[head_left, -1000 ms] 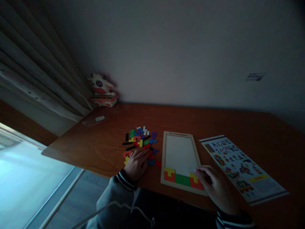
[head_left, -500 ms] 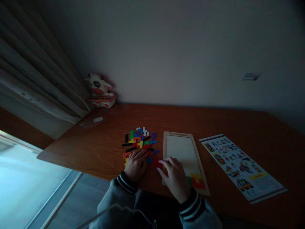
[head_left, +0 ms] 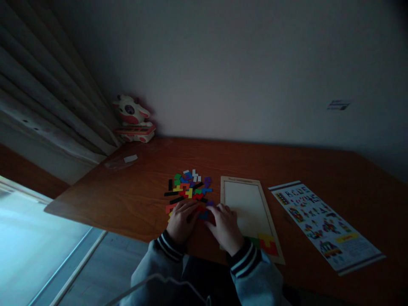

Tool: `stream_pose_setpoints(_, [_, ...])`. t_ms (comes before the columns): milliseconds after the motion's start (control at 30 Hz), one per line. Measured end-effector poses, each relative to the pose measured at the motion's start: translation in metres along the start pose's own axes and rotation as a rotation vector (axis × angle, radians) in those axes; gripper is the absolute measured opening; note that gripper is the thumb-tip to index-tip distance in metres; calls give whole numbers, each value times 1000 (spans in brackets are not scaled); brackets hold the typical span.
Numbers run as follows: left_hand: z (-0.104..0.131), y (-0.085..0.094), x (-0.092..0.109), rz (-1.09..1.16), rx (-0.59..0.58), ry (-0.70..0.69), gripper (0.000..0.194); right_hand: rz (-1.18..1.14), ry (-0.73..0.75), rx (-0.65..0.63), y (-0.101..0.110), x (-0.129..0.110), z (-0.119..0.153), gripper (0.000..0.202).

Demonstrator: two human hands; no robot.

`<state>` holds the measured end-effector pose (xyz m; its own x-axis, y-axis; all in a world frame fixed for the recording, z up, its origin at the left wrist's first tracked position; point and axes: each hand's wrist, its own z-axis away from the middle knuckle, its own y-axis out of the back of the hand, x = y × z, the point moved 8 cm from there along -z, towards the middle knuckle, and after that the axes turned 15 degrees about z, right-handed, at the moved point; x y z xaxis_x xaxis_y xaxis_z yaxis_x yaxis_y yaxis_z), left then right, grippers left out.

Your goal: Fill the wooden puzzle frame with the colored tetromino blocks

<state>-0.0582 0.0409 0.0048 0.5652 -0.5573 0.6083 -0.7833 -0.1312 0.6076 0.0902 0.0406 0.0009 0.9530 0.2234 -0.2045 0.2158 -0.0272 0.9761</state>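
Many coloured puzzle pieces (head_left: 190,192) lie in a loose pile on the brown table. My left hand (head_left: 182,221) rests over the near edge of the pile, its fingers together; what is under them is hidden. My right hand (head_left: 223,225) is curved over red pieces at the pile's near right, thumb and fingers apart, beside a blue piece (head_left: 203,215). It is too dark to tell whether it grips one. The wooden tray (head_left: 256,182) stands right of the pile, partly behind my right hand, with red, yellow and green pieces (head_left: 267,243) in its near end.
A printed pattern sheet (head_left: 325,225) lies right of the tray. At the table's back left stands a cow-shaped toy (head_left: 134,119), with a clear plastic bag (head_left: 123,162) in front of it. A cable (head_left: 159,277) runs across the bottom near my lap.
My right hand has moved left, off the tray's lower part and closer to my left hand, over the red pieces. My left hand has stayed nearly in place. The view has shifted slightly.
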Motion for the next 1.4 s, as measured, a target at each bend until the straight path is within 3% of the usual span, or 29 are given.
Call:
stream_pose_setpoints(200, [2, -2, 5, -11, -56, 9, 35, -26, -9, 37, -1, -3, -3, 30])
stream_pose_setpoints(567, [5, -3, -12, 20, 23, 20, 24, -250, 0, 95, -1, -4, -6, 29])
stream_pose_setpoints(667, [4, -2, -10, 21, 15, 5, 23, -297, 0, 98, 3, -1, -7, 30])
stream_pose_setpoints(800, [3, 1, -10, -5, 15, 24, 21, -337, -15, 110, 8, 8, -8, 14])
stream_pose_setpoints(933, [5, 5, -14, -28, 47, 80, 21, -367, -58, 128, 11, 16, -8, 22])
stream_pose_setpoints(1033, [7, 8, -16, -12, 94, 108, 21, -410, -50, 175, 18, 24, -4, 16])
stream_pose_setpoints(1200, [8, 15, -9, 82, 174, 66, 17, -561, -62, 321, 36, 70, 21, 30])
stream_pose_setpoints(1400, [5, 11, 18, 215, 211, -20, 13, -618, -290, 364, 25, 153, 71, 39])
